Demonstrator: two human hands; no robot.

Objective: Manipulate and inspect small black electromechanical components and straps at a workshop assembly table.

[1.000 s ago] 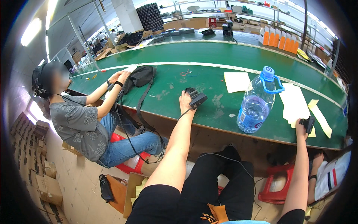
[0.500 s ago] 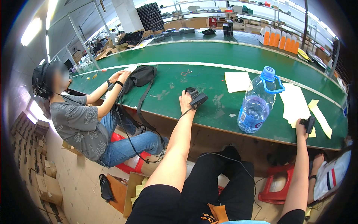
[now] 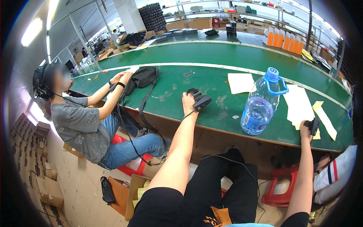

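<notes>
My left hand (image 3: 188,103) rests on the green table (image 3: 172,89) near its front edge. A black box-shaped device (image 3: 202,101) with a cable sits against this hand and covers its fingers. Far to the right, my right hand (image 3: 304,132) is at the table edge beside yellow paper sheets (image 3: 298,104). A similar black device (image 3: 313,126) is on it, and its fingers are mostly hidden too. Between my hands stands a large clear bottle (image 3: 258,109) with a blue cap and handle, partly filled.
Left of me a seated person (image 3: 85,125) has both hands by a black bag (image 3: 141,79) on the table. Another person's white striped clothing (image 3: 336,174) shows at lower right, near a red stool (image 3: 280,187). Orange-and-white boxes (image 3: 283,38) stand at the back.
At lower right, the other person's arm and striped clothing have shifted, and the wristband there no longer shows. My hands and the bottle have hardly moved.
</notes>
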